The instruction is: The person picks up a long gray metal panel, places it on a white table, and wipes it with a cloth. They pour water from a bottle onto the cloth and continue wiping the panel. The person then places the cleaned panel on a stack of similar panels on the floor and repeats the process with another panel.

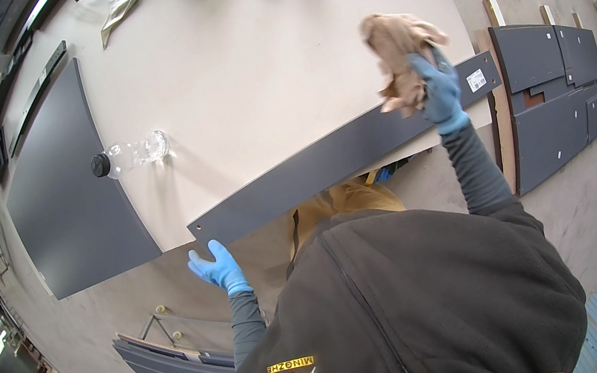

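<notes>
Under the blue-gloved right grip (442,93), a long dark-grey flat panel (312,172) lies along the pale counter's (255,74) edge.
That grip is clenched round a crumpled beige cloth (399,49); the blue-gloved left grip (223,270), released with fingers spread, is just beside the panel's opposite end. Work looks underway, the cloth not yet put down; how much is finished cannot be told.

A lettered yellow patch (291,364) marks the dark garment (452,287); the white label (476,80) on the grey board (311,169) seems unreadably small.
</notes>
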`<state>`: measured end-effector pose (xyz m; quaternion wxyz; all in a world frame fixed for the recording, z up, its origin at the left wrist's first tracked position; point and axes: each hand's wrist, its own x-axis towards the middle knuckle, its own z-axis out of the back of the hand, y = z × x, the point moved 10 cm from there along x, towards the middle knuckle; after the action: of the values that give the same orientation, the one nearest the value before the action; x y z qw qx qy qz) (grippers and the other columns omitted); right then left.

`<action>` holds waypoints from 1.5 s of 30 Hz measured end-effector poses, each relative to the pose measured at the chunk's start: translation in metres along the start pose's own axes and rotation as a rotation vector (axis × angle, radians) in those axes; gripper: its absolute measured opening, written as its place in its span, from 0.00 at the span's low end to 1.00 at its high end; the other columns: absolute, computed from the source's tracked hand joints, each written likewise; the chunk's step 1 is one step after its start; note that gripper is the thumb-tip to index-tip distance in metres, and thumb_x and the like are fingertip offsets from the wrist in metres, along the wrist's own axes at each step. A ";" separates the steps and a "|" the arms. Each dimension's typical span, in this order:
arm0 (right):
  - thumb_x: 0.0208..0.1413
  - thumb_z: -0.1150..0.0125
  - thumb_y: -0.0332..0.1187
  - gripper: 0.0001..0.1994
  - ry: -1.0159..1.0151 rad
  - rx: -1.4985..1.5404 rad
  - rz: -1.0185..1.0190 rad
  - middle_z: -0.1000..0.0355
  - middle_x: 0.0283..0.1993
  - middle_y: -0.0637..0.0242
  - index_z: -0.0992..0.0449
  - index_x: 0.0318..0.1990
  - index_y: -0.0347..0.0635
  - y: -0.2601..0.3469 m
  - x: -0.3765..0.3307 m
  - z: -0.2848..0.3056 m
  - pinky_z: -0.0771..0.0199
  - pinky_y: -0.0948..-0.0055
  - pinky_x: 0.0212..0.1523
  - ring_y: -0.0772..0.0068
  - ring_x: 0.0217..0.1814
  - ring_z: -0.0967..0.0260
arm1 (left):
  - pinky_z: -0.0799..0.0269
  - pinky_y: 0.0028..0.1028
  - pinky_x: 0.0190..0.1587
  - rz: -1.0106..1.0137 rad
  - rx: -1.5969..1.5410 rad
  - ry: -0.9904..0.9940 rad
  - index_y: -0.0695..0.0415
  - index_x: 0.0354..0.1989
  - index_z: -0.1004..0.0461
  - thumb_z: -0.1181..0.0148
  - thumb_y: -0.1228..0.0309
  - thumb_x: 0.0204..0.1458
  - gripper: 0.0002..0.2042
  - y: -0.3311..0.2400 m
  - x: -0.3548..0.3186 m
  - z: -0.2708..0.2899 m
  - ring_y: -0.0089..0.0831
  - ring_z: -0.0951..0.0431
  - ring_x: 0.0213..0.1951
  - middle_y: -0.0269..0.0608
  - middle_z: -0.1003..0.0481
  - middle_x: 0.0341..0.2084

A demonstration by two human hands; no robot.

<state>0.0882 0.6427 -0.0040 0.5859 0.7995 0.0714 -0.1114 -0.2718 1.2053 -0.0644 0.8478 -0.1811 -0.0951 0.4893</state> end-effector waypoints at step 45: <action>0.62 0.32 0.59 0.55 0.404 -0.126 0.209 0.54 0.85 0.50 0.61 0.83 0.42 -0.085 -0.175 -0.238 0.51 0.56 0.82 0.54 0.86 0.54 | 0.21 0.35 0.61 0.263 -1.441 1.028 0.65 0.60 0.26 0.35 0.67 0.66 0.19 -0.209 -0.055 0.006 0.35 0.19 0.56 0.46 0.21 0.55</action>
<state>-0.0788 0.8979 0.0327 0.6167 0.7706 0.1109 0.1167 -0.1352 1.0641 0.0261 0.4031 -0.8760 0.0336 0.2626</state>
